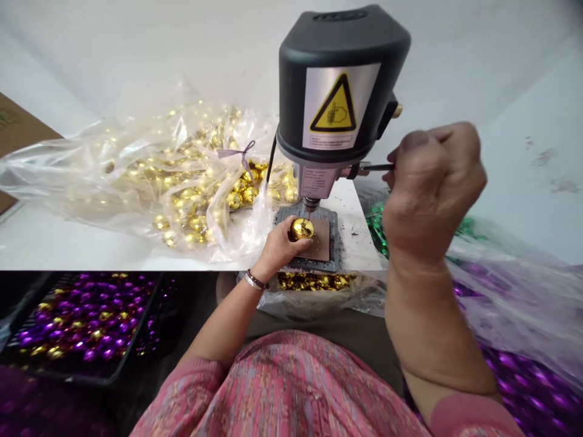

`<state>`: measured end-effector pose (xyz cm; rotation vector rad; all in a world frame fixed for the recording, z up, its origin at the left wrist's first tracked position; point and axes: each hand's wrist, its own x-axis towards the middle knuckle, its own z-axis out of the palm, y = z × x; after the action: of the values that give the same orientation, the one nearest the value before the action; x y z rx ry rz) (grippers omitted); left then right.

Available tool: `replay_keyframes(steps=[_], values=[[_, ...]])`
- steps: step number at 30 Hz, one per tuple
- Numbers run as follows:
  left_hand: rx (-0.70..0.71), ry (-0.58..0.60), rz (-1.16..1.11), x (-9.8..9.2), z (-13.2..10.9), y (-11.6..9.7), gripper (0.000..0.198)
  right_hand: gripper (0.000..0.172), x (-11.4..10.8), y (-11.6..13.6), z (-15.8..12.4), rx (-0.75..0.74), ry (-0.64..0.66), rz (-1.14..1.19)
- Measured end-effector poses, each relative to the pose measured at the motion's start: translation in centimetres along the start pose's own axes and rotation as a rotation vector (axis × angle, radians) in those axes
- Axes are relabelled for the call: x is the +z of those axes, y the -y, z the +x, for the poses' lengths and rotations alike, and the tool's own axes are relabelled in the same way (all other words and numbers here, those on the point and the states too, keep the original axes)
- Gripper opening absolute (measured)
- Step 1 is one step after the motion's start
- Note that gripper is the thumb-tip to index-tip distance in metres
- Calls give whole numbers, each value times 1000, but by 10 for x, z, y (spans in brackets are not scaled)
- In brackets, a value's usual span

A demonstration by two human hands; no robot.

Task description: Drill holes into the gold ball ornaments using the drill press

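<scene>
A shiny gold ball [303, 229] is gripped between the thumb and fingers of my left hand [285, 244], just below the bit [310, 209] of a black bench drill press [344, 45]. Whether the bit touches the ball I cannot tell. Under the ball lies a brown board [321, 243] on the drill's dark base [336, 227], strewn with small shavings. My right hand [435, 182] is closed around the drill's lever [376, 167] at the right side of the machine.
A clear plastic bag [104, 176] of gold balls lies left on the white table [27, 243]. Below the table's front edge are more gold balls [314, 281]. A black crate [132, 331] of purple and gold balls stands lower left; green [377, 227] and purple balls [532, 382] lie right.
</scene>
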<state>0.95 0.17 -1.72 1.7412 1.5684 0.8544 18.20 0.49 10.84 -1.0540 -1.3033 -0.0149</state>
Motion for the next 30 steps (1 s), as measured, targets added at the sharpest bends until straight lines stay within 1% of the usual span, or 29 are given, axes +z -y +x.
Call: replay_keyframes(steps=[1,2,3,5,6,7,8,9,11,13,15,17,19,20,22,24,26,27,29,30], values=[[2,-2,10,-5,-7,0,44,25,1,2,6,23,11,5],[1,26,12,-10,-16,2,46,25,2,3,9,41,19,10],[-3,89,-4,-15,-26,5,49,25,2,2,9,49,25,18],[-35,282,-110,-22,-51,18,57,25,3,0,7,50,34,45],[-68,385,-196,-22,-63,26,59,25,2,-2,4,45,33,53],[-113,464,-285,-21,-75,35,57,26,2,-3,1,37,28,57],[-165,519,-352,-17,-86,44,53,26,2,-5,-1,26,24,58],[-222,534,-392,-12,-96,53,50,27,1,-6,-4,12,23,58],[-337,481,-425,0,-109,69,50,29,0,-8,-8,-11,20,41],[-406,369,-438,6,-116,79,59,32,-1,-9,-11,-28,24,16],[-418,280,-404,2,-120,81,66,37,-2,-11,-13,-37,25,-7],[-381,238,-330,-13,-119,76,62,42,-3,-13,-15,-35,24,-20],[-329,174,-284,-35,-110,64,53,44,-3,-14,-16,-15,19,-29],[-299,117,-271,-46,-101,58,49,44,-3,-15,-16,-5,17,-27],[-252,-56,-206,-68,-74,47,44,45,-2,-16,-17,11,9,-23],[-228,-221,-65,-84,-36,41,38,45,-3,-16,-18,19,0,-24],[-219,-318,80,-94,7,42,38,44,-4,-16,-19,31,-5,-30],[-220,-342,150,-97,28,44,38,44,-4,-16,-20,37,-5,-31],[-191,-362,280,-99,64,52,39,43,-6,-16,-21,45,-3,-32],[-171,-352,335,-98,77,56,39,43,-6,-16,-22,47,-3,-34]])
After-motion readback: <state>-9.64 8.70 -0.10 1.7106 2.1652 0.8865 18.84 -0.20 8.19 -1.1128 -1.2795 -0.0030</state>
